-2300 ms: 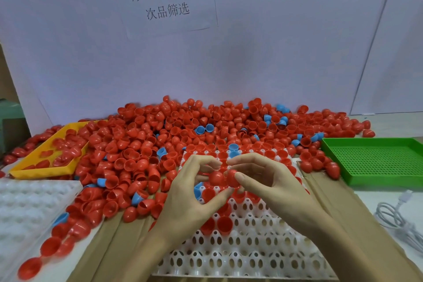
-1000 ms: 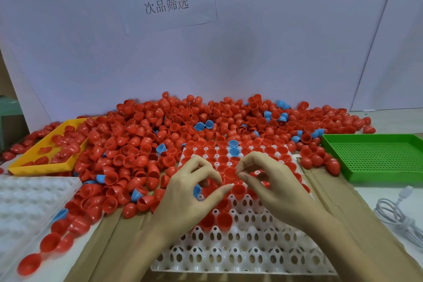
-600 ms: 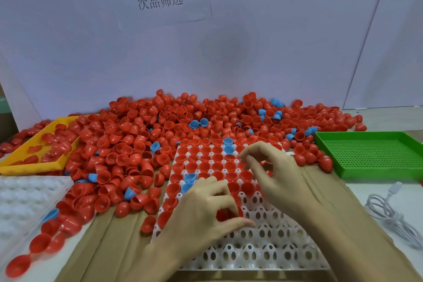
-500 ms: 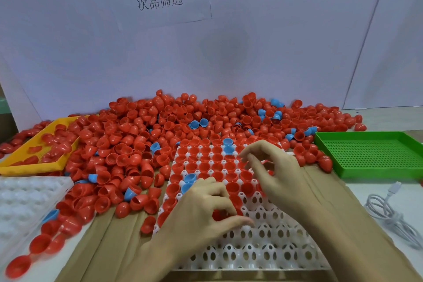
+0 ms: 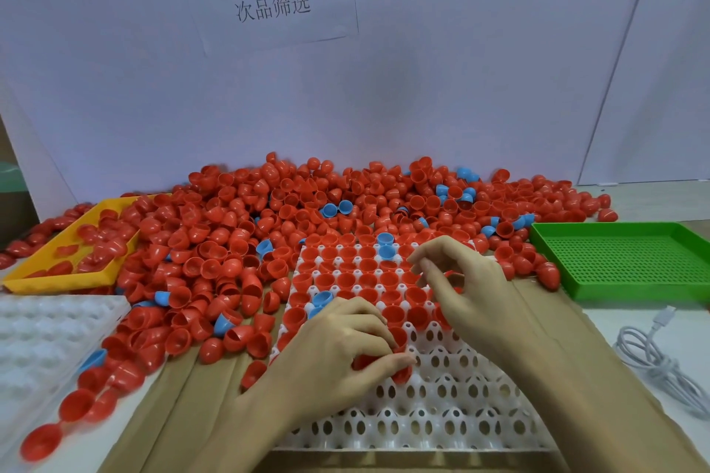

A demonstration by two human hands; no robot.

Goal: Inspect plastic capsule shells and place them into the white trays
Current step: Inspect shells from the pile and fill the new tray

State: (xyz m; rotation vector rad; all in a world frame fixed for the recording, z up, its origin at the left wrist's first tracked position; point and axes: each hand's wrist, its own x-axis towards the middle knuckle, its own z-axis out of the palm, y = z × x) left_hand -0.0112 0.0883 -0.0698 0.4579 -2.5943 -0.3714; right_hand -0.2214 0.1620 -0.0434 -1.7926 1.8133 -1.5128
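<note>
Apart now, no longer joined over one shell as a second ago. Left hand [image 5: 338, 349] down at lower centre of the frame, fingers curled round a red plastic capsule shell [image 5: 397, 370], pressing it into a socket of the white perforated plastic tray [image 5: 442, 419]. Right hand [image 5: 461, 288] higher, right of centre over the filled rows, fingers loosely curled, apparently grasping nothing. Inspection seemingly finished, seating underway; next shell likely from the heaped red pile [image 5: 238, 238] beyond.

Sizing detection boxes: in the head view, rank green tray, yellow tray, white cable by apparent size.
1. green tray
2. yellow tray, partly buried under red shells, so true extent unsure
3. white cable, cropped at the right edge
</note>
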